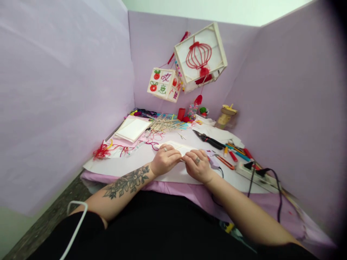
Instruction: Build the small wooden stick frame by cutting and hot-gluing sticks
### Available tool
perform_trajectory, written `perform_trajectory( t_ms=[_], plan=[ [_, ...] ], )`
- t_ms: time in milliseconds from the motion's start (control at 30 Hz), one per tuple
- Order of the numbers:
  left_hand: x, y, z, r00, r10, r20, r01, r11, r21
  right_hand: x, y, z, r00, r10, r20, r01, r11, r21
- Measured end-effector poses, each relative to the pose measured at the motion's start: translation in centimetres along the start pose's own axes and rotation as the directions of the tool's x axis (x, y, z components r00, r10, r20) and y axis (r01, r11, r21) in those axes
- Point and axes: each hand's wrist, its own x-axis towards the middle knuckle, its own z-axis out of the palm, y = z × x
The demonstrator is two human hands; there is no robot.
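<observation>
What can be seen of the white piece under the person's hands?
The white piece is a flat, pale, roughly rectangular panel, paper-like, lying on the white sheet. Its far edge shows beyond the knuckles; the near part is hidden. The left hand and right hand both rest on it, fingers curled, side by side.

white panel (179,146) mostly under fingers (170,151), power strip (257,175) blurred

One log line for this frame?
left hand: holds white panel | right hand: holds same panel | purple tool: beside right hand
</observation>
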Motion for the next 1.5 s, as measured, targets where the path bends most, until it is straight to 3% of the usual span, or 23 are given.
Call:
perform_trajectory(
  t_ms=[167,200,267,300,367,500,600,700,867,900,967,1067,1167,1300,1433,1500],
  plan=[
    [0.0,-1.6,-0.8,0.996,0.008,0.093,-0.005,1.000,-0.025,-1.4,0.3,-1.0,0.992,0.126,0.020,-0.126,0.991,0.047],
    [0.0,-2.5,-1.3,0.995,-0.041,0.095,0.043,0.999,-0.018,-1.8,0.3,-1.3,0.987,0.158,0.038,-0.160,0.984,0.077],
    [-0.1,-4.9,-2.6,0.964,-0.249,0.093,0.245,0.968,0.049,-2.8,0.4,-2.0,0.971,0.209,0.119,-0.225,0.963,0.146],
    [-0.2,-6.2,-3.2,0.922,-0.367,0.125,0.355,0.929,0.106,-3.3,0.4,-2.3,0.957,0.231,0.176,-0.261,0.949,0.176],
    [-0.6,-8.5,-4.1,0.816,-0.493,0.302,0.439,0.868,0.232,-4.2,0.2,-3.0,0.921,0.271,0.280,-0.336,0.917,0.216],
    [-1.2,-10.6,-4.1,0.649,-0.470,0.599,0.314,0.882,0.352,-4.4,-1.1,-3.6,0.859,0.353,0.371,-0.460,0.850,0.257],
    [-0.9,-10.8,-3.2,0.566,-0.459,0.685,0.272,0.888,0.370,-3.8,-2.3,-3.2,0.807,0.434,0.400,-0.542,0.813,0.213],
    [0.1,-11.6,-3.1,0.544,-0.537,0.645,0.301,0.842,0.447,-3.7,-3.1,-2.4,0.743,0.499,0.447,-0.606,0.784,0.133],
    [1.8,-13.0,-4.2,0.568,-0.755,0.328,0.419,0.609,0.674,-4.8,-2.7,-1.9,0.708,0.535,0.461,-0.634,0.769,0.081],
    [1.9,-12.7,-4.2,0.594,-0.750,0.290,0.424,0.599,0.679,-5.0,-2.5,-1.9,0.704,0.547,0.453,-0.639,0.766,0.067],
    [1.7,-11.5,-3.7,0.665,-0.676,0.317,0.395,0.679,0.619,-5.4,-2.1,-2.0,0.696,0.571,0.436,-0.649,0.760,0.041],
    [0.7,-9.2,-2.5,0.717,-0.449,0.533,0.301,0.890,0.343,-5.8,-1.8,-2.3,0.689,0.593,0.416,-0.667,0.744,0.045],
    [-0.1,-8.0,-1.5,0.713,-0.291,0.638,0.280,0.952,0.121,-6.3,-1.8,-2.8,0.688,0.612,0.391,-0.687,0.722,0.079],
    [0.5,-8.5,0.1,0.700,-0.195,0.687,0.247,0.969,0.023,-7.0,-0.9,-3.8,0.655,0.674,0.343,-0.734,0.674,0.077],
    [2.1,-8.5,2.1,0.621,-0.003,0.784,0.126,0.987,-0.097,-7.7,1.3,-3.8,0.689,0.671,0.275,-0.702,0.712,0.020],
    [2.5,-8.0,2.4,0.575,0.026,0.818,0.100,0.990,-0.102,-8.1,2.5,-3.3,0.684,0.676,0.274,-0.687,0.723,-0.069]
  ],
)
